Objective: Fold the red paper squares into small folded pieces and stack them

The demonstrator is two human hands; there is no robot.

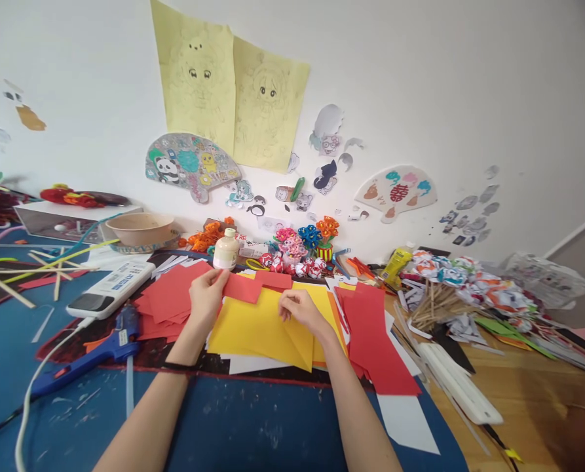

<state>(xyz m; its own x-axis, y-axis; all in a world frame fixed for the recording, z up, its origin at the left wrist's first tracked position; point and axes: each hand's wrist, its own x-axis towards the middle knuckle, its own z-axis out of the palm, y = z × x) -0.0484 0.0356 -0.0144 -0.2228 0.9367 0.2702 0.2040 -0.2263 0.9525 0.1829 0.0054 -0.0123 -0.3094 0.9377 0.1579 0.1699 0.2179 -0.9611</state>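
Observation:
My left hand (207, 296) pinches a small red paper piece (243, 287) by its left end, just above the yellow sheets (253, 328). Over the right part of those sheets is my right hand (299, 308), its fingers curled together. Whether anything sits between them is hidden. A second small red piece (274, 280) lies behind the held one, near my right fingertips. Left of my left hand is a loose pile of red paper (169, 295). Longer red sheets (378, 337) lie to the right. A cream glue bottle (226, 250) stands upright behind my left hand.
On the left are a blue glue gun (95, 357), a white power strip (113, 288) and a bowl (139, 229). Colourful craft flowers (292, 244) stand along the wall. At right are a yellow bottle (397, 264), wooden sticks (434, 305) and a white device (459, 383).

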